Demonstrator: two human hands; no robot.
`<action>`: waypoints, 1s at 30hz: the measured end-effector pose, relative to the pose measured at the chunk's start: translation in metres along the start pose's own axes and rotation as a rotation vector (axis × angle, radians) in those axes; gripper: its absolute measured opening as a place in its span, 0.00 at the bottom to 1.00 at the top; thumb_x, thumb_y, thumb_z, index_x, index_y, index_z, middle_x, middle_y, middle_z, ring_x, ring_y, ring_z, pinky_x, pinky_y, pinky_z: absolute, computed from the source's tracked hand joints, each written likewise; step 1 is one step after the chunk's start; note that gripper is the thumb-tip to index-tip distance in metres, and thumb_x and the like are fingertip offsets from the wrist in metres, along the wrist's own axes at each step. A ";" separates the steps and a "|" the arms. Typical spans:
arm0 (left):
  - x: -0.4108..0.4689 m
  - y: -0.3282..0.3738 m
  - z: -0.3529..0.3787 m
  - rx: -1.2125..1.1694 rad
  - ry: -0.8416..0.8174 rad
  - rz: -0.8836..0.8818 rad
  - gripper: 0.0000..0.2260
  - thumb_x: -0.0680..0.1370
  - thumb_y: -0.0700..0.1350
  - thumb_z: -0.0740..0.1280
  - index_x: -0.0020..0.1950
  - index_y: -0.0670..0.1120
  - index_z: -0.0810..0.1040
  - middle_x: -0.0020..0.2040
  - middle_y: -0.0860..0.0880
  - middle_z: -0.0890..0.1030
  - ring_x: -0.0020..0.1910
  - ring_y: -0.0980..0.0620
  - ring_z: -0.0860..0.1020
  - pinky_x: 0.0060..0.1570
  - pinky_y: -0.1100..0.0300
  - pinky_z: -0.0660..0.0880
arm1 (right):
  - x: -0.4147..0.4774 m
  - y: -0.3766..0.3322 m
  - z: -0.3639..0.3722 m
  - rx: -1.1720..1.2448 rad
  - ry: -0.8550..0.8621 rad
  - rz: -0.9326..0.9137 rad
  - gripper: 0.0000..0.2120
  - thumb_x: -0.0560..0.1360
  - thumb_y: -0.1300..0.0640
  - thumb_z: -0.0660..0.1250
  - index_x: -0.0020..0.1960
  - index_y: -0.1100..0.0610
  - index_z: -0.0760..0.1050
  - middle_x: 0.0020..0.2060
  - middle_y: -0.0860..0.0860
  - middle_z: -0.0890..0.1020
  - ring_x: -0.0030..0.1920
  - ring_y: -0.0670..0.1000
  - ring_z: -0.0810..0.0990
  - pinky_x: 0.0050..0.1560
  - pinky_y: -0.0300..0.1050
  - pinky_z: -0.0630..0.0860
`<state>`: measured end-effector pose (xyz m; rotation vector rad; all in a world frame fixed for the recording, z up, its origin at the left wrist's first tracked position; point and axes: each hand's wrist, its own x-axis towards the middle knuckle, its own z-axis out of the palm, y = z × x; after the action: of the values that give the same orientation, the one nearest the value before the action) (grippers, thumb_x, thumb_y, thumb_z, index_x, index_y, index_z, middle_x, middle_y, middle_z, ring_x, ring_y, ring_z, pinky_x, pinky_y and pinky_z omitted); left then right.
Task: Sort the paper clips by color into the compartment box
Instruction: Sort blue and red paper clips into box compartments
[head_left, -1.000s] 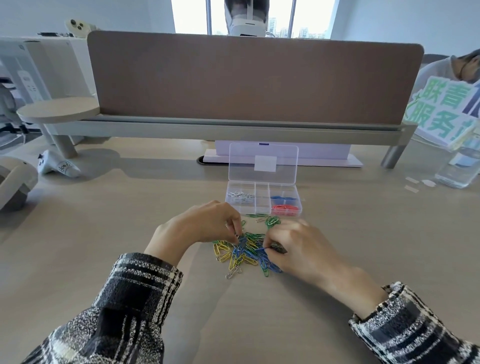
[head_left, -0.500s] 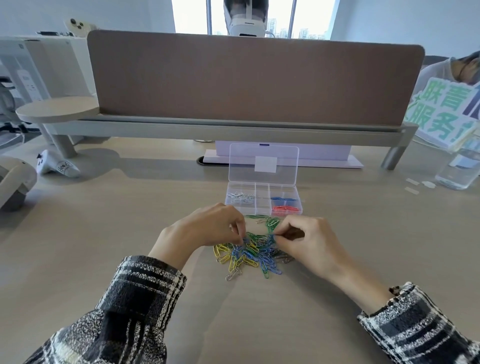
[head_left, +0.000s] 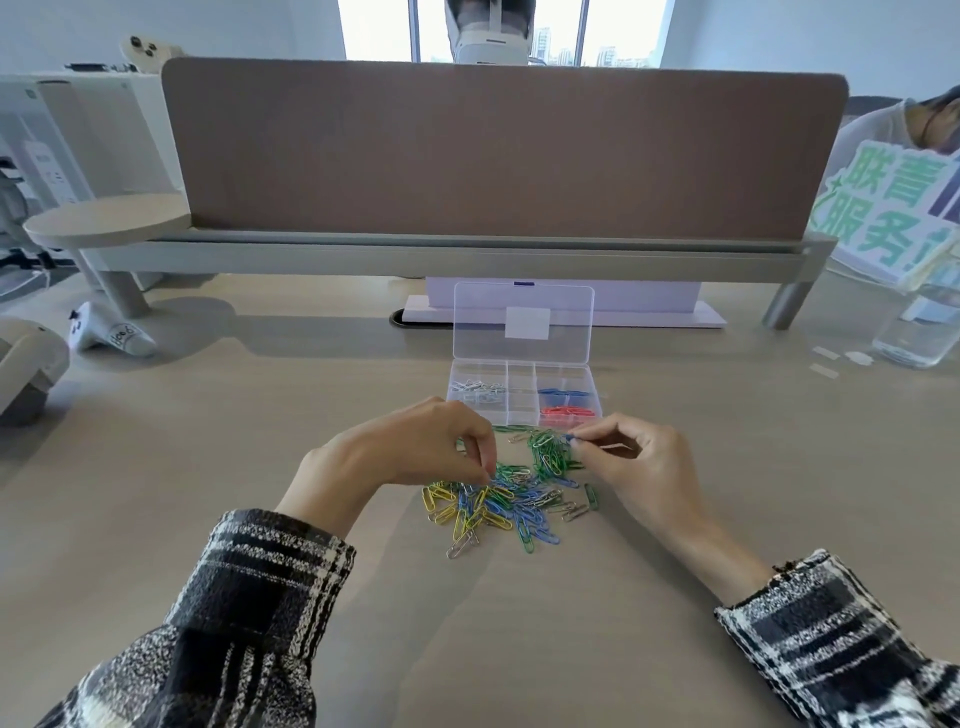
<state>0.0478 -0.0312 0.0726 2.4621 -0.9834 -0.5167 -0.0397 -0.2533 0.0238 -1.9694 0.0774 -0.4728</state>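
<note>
A mixed pile of paper clips (head_left: 498, 506) in yellow, blue, green and silver lies on the desk in front of me. Beyond it stands a clear compartment box (head_left: 521, 410) with its lid raised. Silver clips (head_left: 478, 391) fill its left compartment, blue clips (head_left: 563, 393) and red clips (head_left: 566, 413) lie on the right. My left hand (head_left: 415, 452) hovers at the pile's left edge, fingertips pinched down onto the clips. My right hand (head_left: 639, 467) is lifted just in front of the box, pinching a blue clip (head_left: 571, 438) between thumb and forefinger.
A brown divider panel (head_left: 498, 150) on a grey rail closes the desk's far side. A white controller (head_left: 109, 332) lies far left, a glass jar (head_left: 914, 338) and paper scraps (head_left: 826, 361) far right. Another person sits behind a green-lettered sign (head_left: 883, 208).
My right hand has lifted off the pile's right side and moved forward towards the box with a blue clip pinched. My left hand has stayed at the pile's left edge.
</note>
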 end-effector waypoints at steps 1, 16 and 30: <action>0.001 0.004 0.001 -0.015 -0.015 0.017 0.02 0.74 0.47 0.71 0.44 0.55 0.82 0.42 0.60 0.82 0.33 0.65 0.73 0.38 0.65 0.71 | 0.000 0.001 0.000 0.004 0.015 0.007 0.06 0.71 0.63 0.74 0.41 0.53 0.84 0.38 0.45 0.85 0.40 0.44 0.84 0.41 0.32 0.76; 0.011 0.017 0.025 0.033 -0.051 0.060 0.03 0.73 0.45 0.71 0.45 0.53 0.83 0.43 0.58 0.82 0.35 0.70 0.73 0.37 0.68 0.68 | 0.003 0.008 0.002 0.016 0.017 0.041 0.06 0.70 0.62 0.74 0.40 0.51 0.83 0.36 0.45 0.85 0.39 0.44 0.83 0.42 0.34 0.76; 0.012 0.025 0.028 0.249 -0.027 0.049 0.05 0.72 0.53 0.71 0.47 0.56 0.81 0.46 0.61 0.80 0.49 0.60 0.76 0.49 0.57 0.75 | 0.002 0.007 0.002 0.025 0.034 0.034 0.05 0.70 0.62 0.74 0.40 0.53 0.83 0.36 0.47 0.85 0.38 0.45 0.83 0.41 0.35 0.77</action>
<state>0.0284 -0.0633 0.0602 2.6457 -1.1792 -0.4343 -0.0364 -0.2551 0.0175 -1.9329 0.1255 -0.4830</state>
